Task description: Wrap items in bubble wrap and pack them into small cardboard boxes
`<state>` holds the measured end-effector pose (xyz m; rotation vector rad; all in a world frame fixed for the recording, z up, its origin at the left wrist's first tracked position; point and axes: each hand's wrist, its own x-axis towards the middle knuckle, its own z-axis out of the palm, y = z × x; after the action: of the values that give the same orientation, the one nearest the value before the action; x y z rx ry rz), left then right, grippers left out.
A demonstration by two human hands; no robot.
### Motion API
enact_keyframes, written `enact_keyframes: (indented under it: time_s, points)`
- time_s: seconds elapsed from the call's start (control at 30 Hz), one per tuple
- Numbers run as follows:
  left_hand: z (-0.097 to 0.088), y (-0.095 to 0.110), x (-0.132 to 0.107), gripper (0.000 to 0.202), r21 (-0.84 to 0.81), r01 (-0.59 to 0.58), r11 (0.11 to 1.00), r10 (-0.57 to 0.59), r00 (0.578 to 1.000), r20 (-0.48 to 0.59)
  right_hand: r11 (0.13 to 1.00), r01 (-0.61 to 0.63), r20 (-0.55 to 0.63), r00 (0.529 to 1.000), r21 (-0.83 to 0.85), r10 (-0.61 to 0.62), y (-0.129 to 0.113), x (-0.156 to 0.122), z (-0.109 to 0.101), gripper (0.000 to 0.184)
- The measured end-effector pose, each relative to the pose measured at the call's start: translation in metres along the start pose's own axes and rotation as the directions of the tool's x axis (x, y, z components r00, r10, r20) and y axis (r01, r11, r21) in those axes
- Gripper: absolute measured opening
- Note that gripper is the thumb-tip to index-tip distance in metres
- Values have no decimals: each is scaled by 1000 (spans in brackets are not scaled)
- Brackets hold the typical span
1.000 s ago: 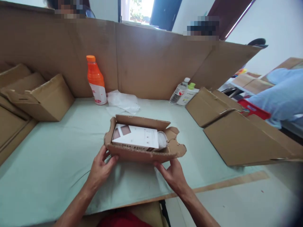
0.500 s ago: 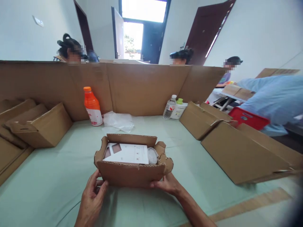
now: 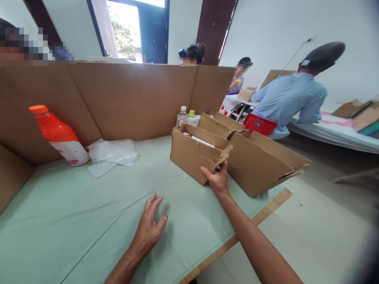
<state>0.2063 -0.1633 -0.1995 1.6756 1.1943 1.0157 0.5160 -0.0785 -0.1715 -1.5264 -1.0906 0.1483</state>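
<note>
A brown cardboard box (image 3: 191,156) with a torn end flap stands on the green cloth, close against other boxes at the right. Just the edge of a white carton (image 3: 203,141) shows inside it. At the box's near right corner, my right hand (image 3: 217,177) grips the cardboard, thumb on the front side, other fingers partly hidden behind the flap. My left hand (image 3: 151,223) hovers over the cloth, fingers apart and holding nothing, to the left of and nearer than the box.
Two cardboard boxes (image 3: 257,165) line the table's right edge. An orange bottle (image 3: 63,136) and clear plastic bags (image 3: 112,152) lie left, before a cardboard partition (image 3: 133,98). A clear bottle (image 3: 181,117) and green-capped bottle (image 3: 193,118) stand behind the box. Other people sit beyond.
The box has moved from in front of me to the right, beside the other boxes, with my right hand on it. My left hand has let go. The view has turned right.
</note>
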Motion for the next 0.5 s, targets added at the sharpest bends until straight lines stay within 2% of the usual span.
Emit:
enact_keyframes:
  time_s: [0.1,0.2,0.33,0.5]
  points:
    - [0,-7,-13,39,47,6,999,-8,1000,31,982,23,-99,994,-186,-42,10,46,20,101]
    - [-3,-12,-17,31,118,-82,990,80,997,16,938,-46,-105,994,-343,10,14,70,38,104]
    - [-4,-18,-15,27,186,-226,956,229,973,5,888,-146,-13,988,-437,156,20,60,46,97]
    - [-5,-16,-15,26,168,-228,959,230,973,11,860,-155,123,962,-486,243,26,26,44,78]
